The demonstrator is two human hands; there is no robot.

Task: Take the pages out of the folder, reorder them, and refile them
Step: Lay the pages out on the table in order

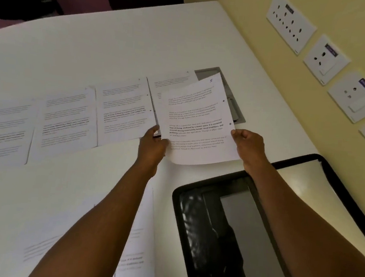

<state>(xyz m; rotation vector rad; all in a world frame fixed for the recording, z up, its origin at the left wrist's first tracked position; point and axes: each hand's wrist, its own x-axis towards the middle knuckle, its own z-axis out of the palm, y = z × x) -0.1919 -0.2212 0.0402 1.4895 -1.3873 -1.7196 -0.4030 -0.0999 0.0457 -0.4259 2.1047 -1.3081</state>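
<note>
I hold a printed page [197, 122], marked with a handwritten 5 at its top, lifted above the white table [120, 33]. My left hand [153, 145] pinches its lower left edge and my right hand [248, 144] grips its lower right edge. Behind it, several printed pages [122, 111] lie in a row across the table from left to right. Another page [140, 234] lies near me, partly under my left arm. The open black folder [224, 230] lies at the lower right, under my right arm.
A grey cable hatch [235, 107] is set into the table behind the held page. The yellow wall at the right carries several white socket plates [291, 22]. The table's far edge borders a dark area at top left.
</note>
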